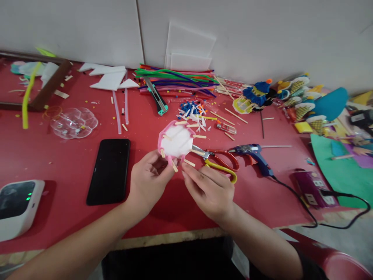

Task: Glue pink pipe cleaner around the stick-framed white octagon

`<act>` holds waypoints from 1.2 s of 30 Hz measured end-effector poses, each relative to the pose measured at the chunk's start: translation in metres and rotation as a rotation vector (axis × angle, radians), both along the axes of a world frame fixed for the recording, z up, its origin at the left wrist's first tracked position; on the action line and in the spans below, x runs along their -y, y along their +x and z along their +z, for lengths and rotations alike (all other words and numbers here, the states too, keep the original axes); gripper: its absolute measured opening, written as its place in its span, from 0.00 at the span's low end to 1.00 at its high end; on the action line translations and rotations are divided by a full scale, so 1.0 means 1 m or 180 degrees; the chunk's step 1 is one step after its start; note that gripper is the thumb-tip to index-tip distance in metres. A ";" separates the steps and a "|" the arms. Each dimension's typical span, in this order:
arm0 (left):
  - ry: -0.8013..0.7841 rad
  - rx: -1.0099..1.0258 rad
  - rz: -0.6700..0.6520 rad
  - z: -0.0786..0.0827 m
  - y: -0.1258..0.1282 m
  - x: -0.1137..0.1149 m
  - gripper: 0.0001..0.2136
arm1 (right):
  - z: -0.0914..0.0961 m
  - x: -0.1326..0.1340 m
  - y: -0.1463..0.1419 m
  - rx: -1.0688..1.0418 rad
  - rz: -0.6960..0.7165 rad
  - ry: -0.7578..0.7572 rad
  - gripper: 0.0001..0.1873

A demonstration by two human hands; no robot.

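Note:
A small white round disc (178, 142) with several short wooden sticks (199, 137) standing out around its edge is held above the red table. A fuzzy pink pipe cleaner (162, 136) runs around the rim, passing by the sticks. My left hand (150, 179) grips the disc from its lower left, thumb at the near edge and fingers partly hidden behind. With fingertips pinched together, my right hand (210, 190) is at the near edge, on the pink strand beside a stick. Just beyond that hand lie scissors (224, 161) with red and yellow handles.
A black phone (109, 171) and white device (21, 208) lie left. Behind are a cutter knife (155, 95), pipe cleaners (177, 79) and cut scraps (194, 112). A blue glue gun (256, 155) trails its cord to a purple box (314, 188) at right.

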State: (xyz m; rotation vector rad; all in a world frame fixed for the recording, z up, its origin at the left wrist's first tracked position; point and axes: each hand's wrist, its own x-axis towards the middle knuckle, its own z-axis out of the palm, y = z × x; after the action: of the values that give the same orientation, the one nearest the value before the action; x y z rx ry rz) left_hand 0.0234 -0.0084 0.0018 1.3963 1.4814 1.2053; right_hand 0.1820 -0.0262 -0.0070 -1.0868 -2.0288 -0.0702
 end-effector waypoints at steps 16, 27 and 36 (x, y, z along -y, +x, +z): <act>0.0232 -0.0265 0.0178 0.003 0.002 0.006 0.05 | 0.000 0.000 -0.004 -0.1132 0.0116 -0.0778 0.11; 0.0638 -0.0187 0.0171 -0.009 0.002 0.010 0.07 | -0.006 -0.009 -0.008 -0.4126 0.0235 -0.4033 0.13; 0.0648 -0.0073 0.0119 -0.012 0.003 0.011 0.06 | 0.001 -0.019 -0.006 -0.4524 0.0630 -0.5134 0.18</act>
State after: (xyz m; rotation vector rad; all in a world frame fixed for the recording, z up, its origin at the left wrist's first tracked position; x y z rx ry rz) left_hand 0.0268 -0.0198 -0.0104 1.5260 1.4380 1.3998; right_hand 0.1764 -0.0070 -0.0063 -1.0809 -0.5023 2.0454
